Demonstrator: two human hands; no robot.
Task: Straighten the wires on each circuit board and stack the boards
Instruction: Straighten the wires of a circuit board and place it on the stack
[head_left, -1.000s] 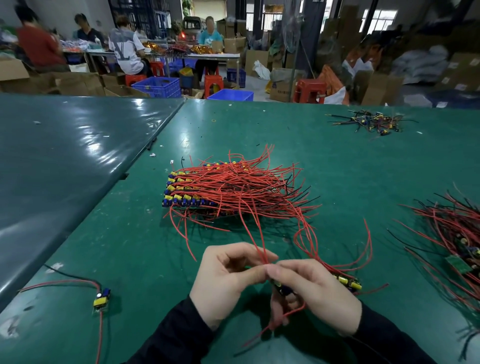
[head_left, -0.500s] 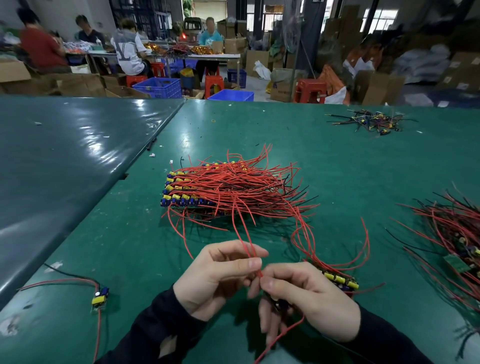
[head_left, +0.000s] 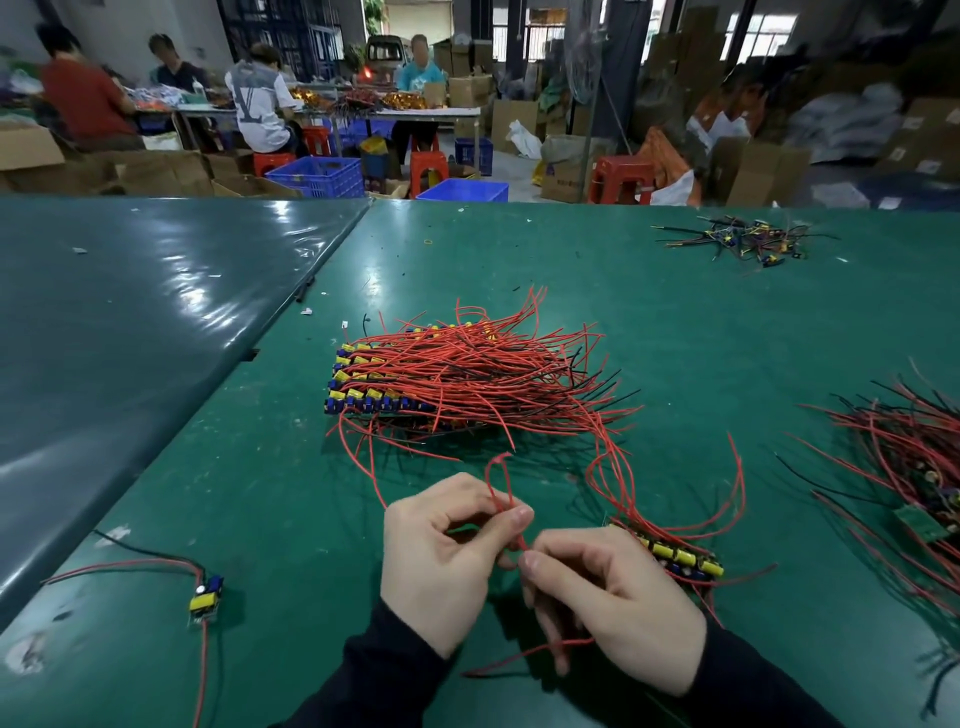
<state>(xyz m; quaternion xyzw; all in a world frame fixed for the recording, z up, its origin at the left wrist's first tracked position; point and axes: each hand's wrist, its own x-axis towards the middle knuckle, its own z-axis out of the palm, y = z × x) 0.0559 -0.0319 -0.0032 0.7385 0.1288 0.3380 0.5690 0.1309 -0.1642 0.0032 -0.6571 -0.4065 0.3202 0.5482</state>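
Left hand (head_left: 441, 561): thumb and forefinger pinching a red wire (head_left: 506, 499). Right hand (head_left: 613, 603): fingers curled round the same wire lower down. Small row of boards (head_left: 675, 556): just right of the hands, on green counter (head_left: 234, 493). Stacked boards (head_left: 374, 384): beyond. Unsorted pile (head_left: 904, 478): far right.

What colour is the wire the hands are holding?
Red: the thin red wire pinched between left hand and right hand, head view.

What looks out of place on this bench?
One lone circuit board lies at the table's near-left, apart from the big stack, its wires sprawled. White debris specks dot the green mat. Otherwise nothing odd.
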